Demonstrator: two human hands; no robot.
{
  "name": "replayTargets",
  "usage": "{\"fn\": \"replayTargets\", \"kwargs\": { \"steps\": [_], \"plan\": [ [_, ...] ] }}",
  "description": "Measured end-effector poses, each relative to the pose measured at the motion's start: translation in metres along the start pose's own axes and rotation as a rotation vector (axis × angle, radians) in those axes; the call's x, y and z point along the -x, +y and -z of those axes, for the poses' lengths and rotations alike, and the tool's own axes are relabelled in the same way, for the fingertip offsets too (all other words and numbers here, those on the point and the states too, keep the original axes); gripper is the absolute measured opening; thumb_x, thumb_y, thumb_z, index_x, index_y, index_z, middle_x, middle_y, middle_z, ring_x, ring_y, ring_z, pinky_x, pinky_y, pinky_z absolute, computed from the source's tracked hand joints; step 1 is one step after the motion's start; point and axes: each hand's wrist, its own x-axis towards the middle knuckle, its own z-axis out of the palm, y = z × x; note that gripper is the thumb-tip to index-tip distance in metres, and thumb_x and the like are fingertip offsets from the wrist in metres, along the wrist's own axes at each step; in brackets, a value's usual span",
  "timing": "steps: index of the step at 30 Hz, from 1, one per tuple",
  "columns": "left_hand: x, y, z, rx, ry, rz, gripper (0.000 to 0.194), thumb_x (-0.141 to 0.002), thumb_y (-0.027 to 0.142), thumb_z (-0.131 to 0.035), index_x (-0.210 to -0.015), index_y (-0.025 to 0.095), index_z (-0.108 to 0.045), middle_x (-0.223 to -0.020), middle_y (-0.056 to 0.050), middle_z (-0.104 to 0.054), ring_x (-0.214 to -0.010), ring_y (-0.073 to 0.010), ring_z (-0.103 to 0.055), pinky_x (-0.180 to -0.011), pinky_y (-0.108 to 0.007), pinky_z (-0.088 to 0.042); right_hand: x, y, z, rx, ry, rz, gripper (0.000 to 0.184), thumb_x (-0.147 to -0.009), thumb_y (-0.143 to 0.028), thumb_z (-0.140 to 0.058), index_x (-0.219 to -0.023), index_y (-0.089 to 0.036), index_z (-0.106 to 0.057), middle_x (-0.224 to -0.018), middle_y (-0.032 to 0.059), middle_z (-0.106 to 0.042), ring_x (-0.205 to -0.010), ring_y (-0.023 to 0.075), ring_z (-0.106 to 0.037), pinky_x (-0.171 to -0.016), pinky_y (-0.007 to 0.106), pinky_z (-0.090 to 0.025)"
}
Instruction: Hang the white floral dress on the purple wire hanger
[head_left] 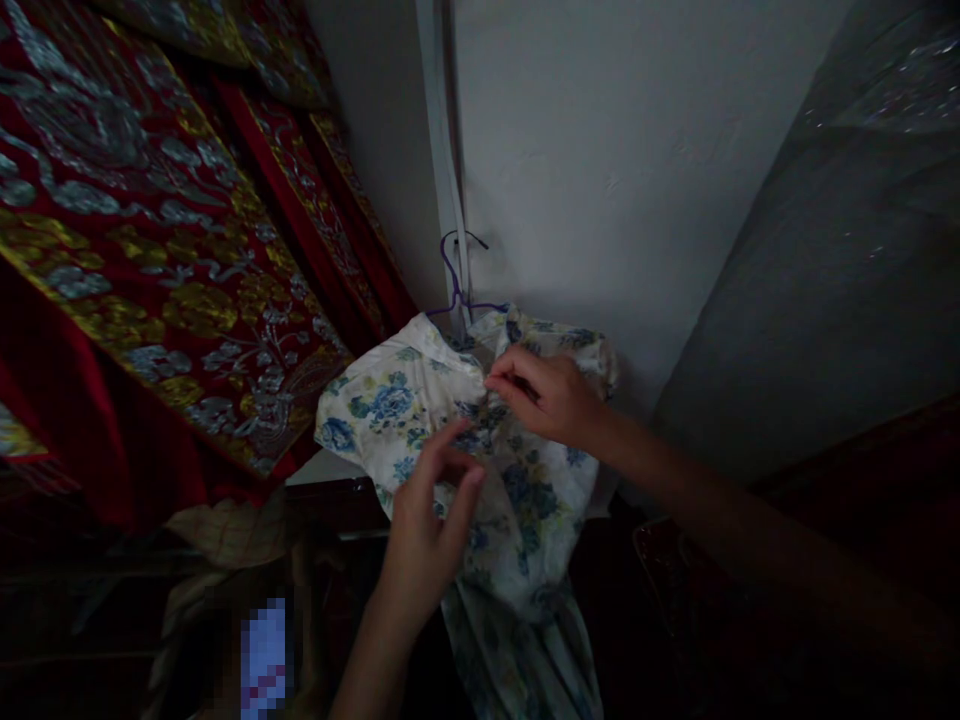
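A white short-sleeved dress [536, 540] with blue and yellow-green flowers hangs in front of me on a purple hanger [457, 290]. Its collar stands partly open at the top. With thumb and fingers pinched together, my right hand [544, 390] grips the edge of the front opening just below the collar. My left hand [431, 500] is a little lower, in front of the chest of the dress. Its thumb and forefinger are apart, with nothing visible between them.
Red drapery [150, 270] with gold and silver embroidery fills the left side. Behind the dress is a pale wall [600, 150] with a narrow vertical strip [446, 150]. A greyish, glinting sheet [847, 240] covers the right. A checked cloth [232, 530] lies low at the left.
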Motion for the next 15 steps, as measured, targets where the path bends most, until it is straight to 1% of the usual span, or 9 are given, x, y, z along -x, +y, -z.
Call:
{"fn": "replayTargets", "kwargs": {
  "steps": [1,2,3,5,6,8,11,13,15],
  "plan": [
    [-0.018,0.003,0.004,-0.009,0.083,-0.052,0.054,-0.097,0.027,-0.059,-0.149,0.024,-0.046,-0.095,-0.005,-0.073,-0.083,-0.0191,-0.068,-0.083,-0.031,-0.052,0.001,-0.003,0.002,0.0,-0.009,-0.007,0.019,-0.099,-0.032,-0.052,-0.084,-0.023,-0.057,-0.063,-0.0038,-0.057,-0.052,0.0107,-0.049,-0.058,0.026,-0.037],
    [-0.036,0.005,0.008,-0.028,0.12,-0.106,0.057,-0.098,0.029,-0.058,-0.153,0.024,-0.041,-0.096,-0.006,-0.073,-0.083,-0.0191,-0.067,-0.083,-0.032,-0.052,0.001,-0.006,0.004,0.001,-0.017,-0.013,0.02,-0.099,-0.034,-0.052,-0.084,-0.023,-0.058,-0.063,-0.0034,-0.057,-0.053,0.0111,-0.05,-0.058,0.026,-0.038],
    [-0.052,0.008,0.01,-0.068,0.114,-0.16,0.053,-0.099,0.03,-0.057,-0.15,0.024,-0.046,-0.098,-0.006,-0.073,-0.084,-0.0192,-0.067,-0.083,-0.032,-0.052,0.001,-0.008,0.005,0.004,-0.025,-0.012,0.021,-0.1,-0.035,-0.051,-0.084,-0.023,-0.058,-0.064,-0.003,-0.058,-0.054,0.0117,-0.051,-0.059,0.026,-0.039],
    [-0.078,0.013,0.011,-0.192,0.063,-0.254,0.031,-0.099,0.031,-0.056,-0.127,0.021,-0.066,-0.095,-0.006,-0.074,-0.082,-0.0188,-0.066,-0.079,-0.029,-0.051,0.001,-0.009,0.003,0.008,-0.05,0.0,0.023,-0.1,-0.037,-0.051,-0.084,-0.023,-0.059,-0.065,-0.0016,-0.059,-0.058,0.0134,-0.054,-0.062,0.027,-0.04],
    [-0.087,0.016,0.01,-0.255,0.054,-0.289,0.023,-0.099,0.031,-0.056,-0.112,0.019,-0.071,-0.092,-0.005,-0.073,-0.081,-0.0182,-0.066,-0.077,-0.028,-0.05,0.001,-0.008,-0.001,0.009,-0.067,0.006,0.023,-0.1,-0.037,-0.051,-0.083,-0.023,-0.06,-0.066,-0.0008,-0.06,-0.06,0.0143,-0.055,-0.063,0.027,-0.04],
    [-0.096,0.022,0.008,-0.339,0.113,-0.33,0.021,-0.099,0.031,-0.056,-0.094,0.018,-0.071,-0.085,-0.003,-0.072,-0.078,-0.0168,-0.064,-0.074,-0.026,-0.048,0.006,0.0,-0.014,0.004,-0.122,0.012,0.022,-0.099,-0.034,-0.052,-0.083,-0.023,-0.063,-0.066,0.0006,-0.062,-0.062,0.0156,-0.057,-0.063,0.028,-0.041],
    [-0.099,0.027,0.017,-0.318,0.328,-0.334,0.023,-0.099,0.035,-0.056,-0.089,0.018,-0.068,-0.077,0.0,-0.066,-0.074,-0.0146,-0.061,-0.071,-0.024,-0.046,0.024,0.013,-0.041,-0.027,-0.212,0.006,0.017,-0.095,-0.028,-0.058,-0.081,-0.022,-0.066,-0.063,0.0009,-0.063,-0.058,0.0152,-0.056,-0.059,0.027,-0.039],
    [-0.099,0.023,0.038,-0.228,0.497,-0.314,0.025,-0.097,0.039,-0.06,-0.086,0.018,-0.066,-0.074,0.002,-0.061,-0.071,-0.013,-0.058,-0.069,-0.022,-0.044,0.041,0.016,-0.058,-0.085,-0.258,0.014,0.014,-0.093,-0.026,-0.061,-0.082,-0.022,-0.068,-0.06,0.0002,-0.064,-0.054,0.0141,-0.055,-0.057,0.026,-0.037],
    [-0.099,0.01,0.068,-0.063,0.643,-0.246,0.024,-0.092,0.041,-0.064,-0.084,0.019,-0.064,-0.073,0.002,-0.059,-0.069,-0.0127,-0.056,-0.069,-0.023,-0.046,0.054,0.012,-0.067,-0.133,-0.304,0.053,0.014,-0.095,-0.025,-0.06,-0.085,-0.022,-0.069,-0.058,-0.0003,-0.064,-0.051,0.0133,-0.054,-0.054,0.025,-0.034]
  ]
}}
